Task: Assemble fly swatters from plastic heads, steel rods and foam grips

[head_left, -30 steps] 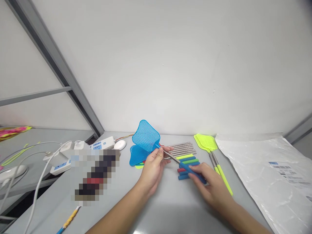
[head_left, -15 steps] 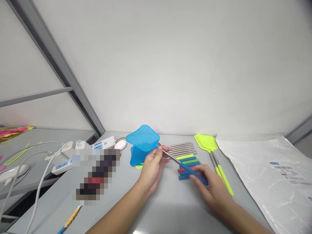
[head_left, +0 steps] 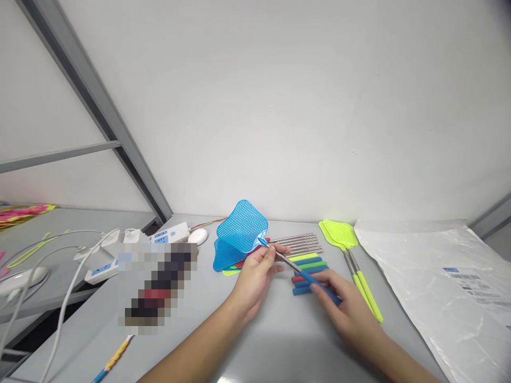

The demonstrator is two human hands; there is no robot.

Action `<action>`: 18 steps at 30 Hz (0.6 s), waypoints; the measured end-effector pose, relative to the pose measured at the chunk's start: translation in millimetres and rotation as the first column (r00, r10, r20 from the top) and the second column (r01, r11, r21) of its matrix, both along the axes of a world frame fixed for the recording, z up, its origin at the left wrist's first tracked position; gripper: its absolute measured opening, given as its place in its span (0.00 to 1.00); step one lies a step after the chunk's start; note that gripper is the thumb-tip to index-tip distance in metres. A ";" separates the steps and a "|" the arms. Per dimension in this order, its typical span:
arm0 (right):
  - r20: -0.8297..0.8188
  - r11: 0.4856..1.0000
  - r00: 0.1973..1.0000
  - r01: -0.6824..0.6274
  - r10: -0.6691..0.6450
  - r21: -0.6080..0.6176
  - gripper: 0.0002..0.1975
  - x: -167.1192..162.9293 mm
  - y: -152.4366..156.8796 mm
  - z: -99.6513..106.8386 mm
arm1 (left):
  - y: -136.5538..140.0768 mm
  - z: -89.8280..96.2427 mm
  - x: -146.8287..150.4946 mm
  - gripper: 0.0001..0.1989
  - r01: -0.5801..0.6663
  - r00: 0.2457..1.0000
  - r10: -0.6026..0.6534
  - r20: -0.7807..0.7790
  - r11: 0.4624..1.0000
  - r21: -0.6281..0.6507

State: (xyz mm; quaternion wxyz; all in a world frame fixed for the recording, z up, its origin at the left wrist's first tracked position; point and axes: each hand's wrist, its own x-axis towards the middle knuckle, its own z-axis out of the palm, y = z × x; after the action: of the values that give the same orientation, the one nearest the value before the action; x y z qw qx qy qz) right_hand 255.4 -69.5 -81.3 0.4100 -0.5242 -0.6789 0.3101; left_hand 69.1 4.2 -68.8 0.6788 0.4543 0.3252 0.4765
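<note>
Over the middle of the grey table point(head_left: 259, 356), the person's two hands hold a blue fly swatter point(head_left: 242, 226) slantwise, its mesh head up at the left and its blue grip down at the right. The left hand point(head_left: 253, 274) pinches the metal shaft between thumb and forefinger just below the head, while its other fingers reach loosely past the shaft. The right hand point(head_left: 351, 308) has its thumb and fingers closed about the blue grip near the lower end. Behind the raised head lies another blue swatter head point(head_left: 226, 255), with red and yellow-green edges showing beneath it. Just beyond the left fingertips, several bare metal rods point(head_left: 301, 244) lie side by side; nearer the right hand is a row of loose yellow, green, red and blue handles point(head_left: 315, 266). Two yellow-green swatters point(head_left: 339, 234) rest to the right, next to a large white plastic bag point(head_left: 415, 271).
</note>
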 end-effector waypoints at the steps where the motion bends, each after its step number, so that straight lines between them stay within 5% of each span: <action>1: 0.002 1.000 1.000 -0.001 0.001 0.004 0.11 0.3 0.2 0.5 | 0.7 0.0 -0.4 0.13 -0.010 1.000 0.010 0.004 1.000 0.005; 12: -0.005 0.992 1.000 0.011 -0.011 0.129 0.04 2.0 0.7 -4.7 | 8.7 -2.8 -4.9 0.14 -0.116 0.993 0.116 0.028 0.993 -0.013; 18: 0.016 0.996 0.998 0.067 -0.068 0.057 0.08 5.0 0.8 -8.5 | 2.8 -2.4 -1.5 0.14 -0.007 1.000 0.007 0.000 1.000 0.006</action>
State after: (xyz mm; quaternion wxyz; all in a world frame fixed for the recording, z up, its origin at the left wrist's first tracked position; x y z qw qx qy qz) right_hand 260.4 -68.7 -89.8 0.4290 -0.5378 -0.6728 0.2721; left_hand 67.6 7.0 -71.2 0.6759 0.4549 0.3254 0.4799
